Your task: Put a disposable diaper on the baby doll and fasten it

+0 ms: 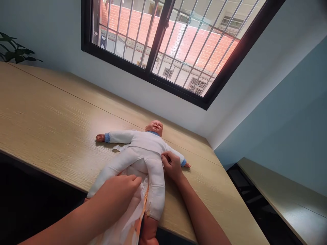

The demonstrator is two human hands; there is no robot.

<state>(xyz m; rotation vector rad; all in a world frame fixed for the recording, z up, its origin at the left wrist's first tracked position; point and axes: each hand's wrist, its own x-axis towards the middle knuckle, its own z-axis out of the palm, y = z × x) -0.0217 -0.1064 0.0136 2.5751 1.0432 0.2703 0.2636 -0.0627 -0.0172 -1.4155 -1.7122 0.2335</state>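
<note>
A baby doll (149, 141) in a white top with blue cuffs and white leggings lies on its back, arms spread and legs apart. Between its legs an unfolded diaper (135, 217), white with orange print, hangs down toward me. My left hand (125, 187) is closed on the diaper over the doll's crotch; its fingertips are turned out of sight. At the doll's hip on the right, my right hand (172, 165) is pinched shut against its side, and what lies between the fingers is hidden. A white tab (119, 148) sticks out at the doll's other hip.
The doll rests on a light wooden table (56, 119) whose front edge is near me. Behind it are a wall and a barred, black-framed window (150, 75). A plant (16, 51) shows at far left, another wooden surface (281, 194) at right.
</note>
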